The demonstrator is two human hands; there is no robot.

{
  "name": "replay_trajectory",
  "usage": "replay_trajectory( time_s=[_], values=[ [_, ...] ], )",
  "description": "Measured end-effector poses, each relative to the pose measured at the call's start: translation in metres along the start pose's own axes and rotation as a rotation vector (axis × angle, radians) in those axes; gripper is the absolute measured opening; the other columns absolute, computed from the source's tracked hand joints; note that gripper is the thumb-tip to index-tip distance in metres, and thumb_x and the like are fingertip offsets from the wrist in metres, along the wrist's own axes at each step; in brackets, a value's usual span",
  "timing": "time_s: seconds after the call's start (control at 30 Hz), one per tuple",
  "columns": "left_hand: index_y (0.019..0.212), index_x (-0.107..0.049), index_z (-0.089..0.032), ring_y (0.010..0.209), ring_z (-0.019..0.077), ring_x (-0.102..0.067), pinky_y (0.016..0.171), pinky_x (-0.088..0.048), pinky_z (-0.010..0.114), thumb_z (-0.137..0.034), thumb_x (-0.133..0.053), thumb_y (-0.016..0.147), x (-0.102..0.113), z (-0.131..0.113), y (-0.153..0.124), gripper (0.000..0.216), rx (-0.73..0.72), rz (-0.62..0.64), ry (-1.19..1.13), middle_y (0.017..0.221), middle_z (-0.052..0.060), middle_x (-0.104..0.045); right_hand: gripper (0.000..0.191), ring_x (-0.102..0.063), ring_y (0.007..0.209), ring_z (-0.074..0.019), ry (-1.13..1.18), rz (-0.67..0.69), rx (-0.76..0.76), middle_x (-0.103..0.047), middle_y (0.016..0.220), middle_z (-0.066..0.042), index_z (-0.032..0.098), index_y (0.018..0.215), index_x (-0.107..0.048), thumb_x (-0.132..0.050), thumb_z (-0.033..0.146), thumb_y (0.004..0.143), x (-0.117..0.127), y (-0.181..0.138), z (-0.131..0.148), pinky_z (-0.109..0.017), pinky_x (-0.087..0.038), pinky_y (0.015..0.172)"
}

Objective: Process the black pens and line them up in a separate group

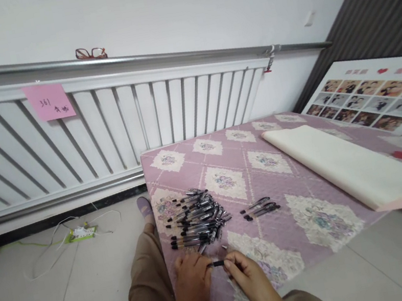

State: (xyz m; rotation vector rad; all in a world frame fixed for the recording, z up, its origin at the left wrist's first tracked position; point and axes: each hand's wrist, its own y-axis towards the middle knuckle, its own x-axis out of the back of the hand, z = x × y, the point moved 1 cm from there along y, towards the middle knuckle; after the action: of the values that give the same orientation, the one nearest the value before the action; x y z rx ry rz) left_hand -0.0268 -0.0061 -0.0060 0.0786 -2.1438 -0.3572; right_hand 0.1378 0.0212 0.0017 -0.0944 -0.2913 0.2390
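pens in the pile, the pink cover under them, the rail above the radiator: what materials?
Pens: look like clear plastic barrels with black caps and tips; they show light glints.
Patterned pink cover: looks like quilted fabric, matte, with printed floral squares.
Rail: apparently polished metal, silvery with a bright sheen.

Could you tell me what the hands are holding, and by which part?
Both hands, left hand and right hand, pinch one black-capped pen between them, each at one end.

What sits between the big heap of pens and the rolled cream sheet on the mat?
A small group of pens lies there, apart from the pile of pens and the cream sheet, in the head view.
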Motion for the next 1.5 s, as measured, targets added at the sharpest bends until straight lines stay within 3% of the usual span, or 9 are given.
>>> replay_trajectory(
  time_s=[0.2,0.4,0.57,0.7,0.87,1.03,1.2,1.4,1.5],
  values=[
    [0.094,-0.064,-0.027,0.088,0.0191,-0.056,0.085,-0.034,0.037,-0.010,-0.053,0.082,0.0004,0.0000,0.0000,0.024,0.011,-0.001,-0.019,0.092,0.000,-0.064,0.024,-0.044,0.057,-0.0129,0.023,-0.038,0.020,-0.045,0.065,0.005,0.021,0.092,-0.059,-0.057,0.040,0.078,-0.0016,0.0024,-0.0074,-0.023,-0.036,0.054],
    [0.092,-0.064,-0.027,0.088,0.0199,-0.056,0.085,-0.034,0.038,-0.009,-0.054,0.081,0.0010,0.0002,0.0006,0.024,0.023,0.010,-0.037,0.091,0.000,-0.065,0.025,-0.042,0.055,-0.0122,-0.018,-0.007,0.002,-0.045,0.060,0.004,0.020,0.068,-0.054,-0.052,0.042,0.081,-0.0017,0.0009,-0.0040,-0.023,-0.034,0.053],
    [0.093,-0.064,-0.027,0.089,0.0190,-0.056,0.087,-0.033,0.038,-0.010,-0.053,0.083,0.0012,0.0002,0.0008,0.023,0.029,0.023,-0.047,0.092,-0.001,-0.065,0.021,-0.043,0.057,-0.0126,0.031,-0.041,0.006,-0.045,0.064,0.005,0.020,0.089,-0.059,-0.057,0.037,0.076,-0.0020,0.0009,-0.0012,-0.023,-0.034,0.053],
    [0.091,-0.065,-0.028,0.090,0.0187,-0.057,0.086,-0.033,0.037,-0.009,-0.054,0.082,0.0015,-0.0001,0.0015,0.023,0.049,0.041,-0.042,0.093,-0.002,-0.065,0.022,-0.042,0.055,-0.0123,0.027,-0.017,-0.014,-0.045,0.060,0.005,0.020,0.069,-0.055,-0.054,0.040,0.079,-0.0021,0.0025,-0.0047,-0.023,-0.034,0.053],
    [0.092,-0.064,-0.029,0.091,0.0196,-0.056,0.087,-0.032,0.038,-0.008,-0.054,0.082,0.0022,-0.0006,0.0020,0.025,0.064,0.044,-0.087,0.093,-0.002,-0.065,0.018,-0.045,0.058,-0.0131,0.041,-0.057,0.010,-0.049,0.064,0.004,0.020,0.084,-0.061,-0.058,0.035,0.074,-0.0017,0.0035,-0.0058,-0.024,-0.037,0.056],
    [0.092,-0.064,-0.027,0.091,0.0205,-0.056,0.087,-0.031,0.039,-0.009,-0.054,0.081,0.0009,0.0008,0.0016,0.023,0.051,0.041,-0.108,0.094,-0.001,-0.065,0.020,-0.042,0.054,-0.0121,0.033,-0.042,-0.018,-0.047,0.059,0.004,0.020,0.068,-0.059,-0.057,0.038,0.076,-0.0021,0.0039,-0.0053,-0.024,-0.034,0.053],
    [0.094,-0.063,-0.027,0.093,0.0219,-0.055,0.087,-0.031,0.040,-0.010,-0.053,0.082,-0.0021,0.0027,0.0008,0.023,0.038,0.047,-0.103,0.096,0.001,-0.064,0.019,-0.042,0.053,-0.0112,0.117,-0.062,-0.013,-0.046,0.060,0.006,0.021,0.085,-0.061,-0.061,0.036,0.073,-0.0023,0.0035,-0.0064,-0.023,-0.034,0.051],
    [0.093,-0.063,-0.026,0.092,0.0216,-0.055,0.085,-0.032,0.040,-0.007,-0.052,0.080,-0.0017,0.0026,0.0010,0.026,0.036,0.048,-0.098,0.094,0.001,-0.064,0.021,-0.042,0.053,-0.0112,0.105,-0.041,-0.022,-0.047,0.060,0.005,0.019,0.070,-0.060,-0.060,0.040,0.075,-0.0006,0.0036,-0.0090,-0.023,-0.034,0.051],
    [0.093,-0.063,-0.026,0.092,0.0220,-0.055,0.086,-0.032,0.041,-0.008,-0.051,0.080,-0.0010,0.0022,0.0013,0.024,0.035,0.048,-0.092,0.093,0.001,-0.065,0.020,-0.041,0.053,-0.0112,0.102,-0.055,-0.017,-0.047,0.060,0.005,0.020,0.078,-0.061,-0.060,0.039,0.074,-0.0011,0.0037,-0.0096,-0.023,-0.034,0.051]
  ],
)
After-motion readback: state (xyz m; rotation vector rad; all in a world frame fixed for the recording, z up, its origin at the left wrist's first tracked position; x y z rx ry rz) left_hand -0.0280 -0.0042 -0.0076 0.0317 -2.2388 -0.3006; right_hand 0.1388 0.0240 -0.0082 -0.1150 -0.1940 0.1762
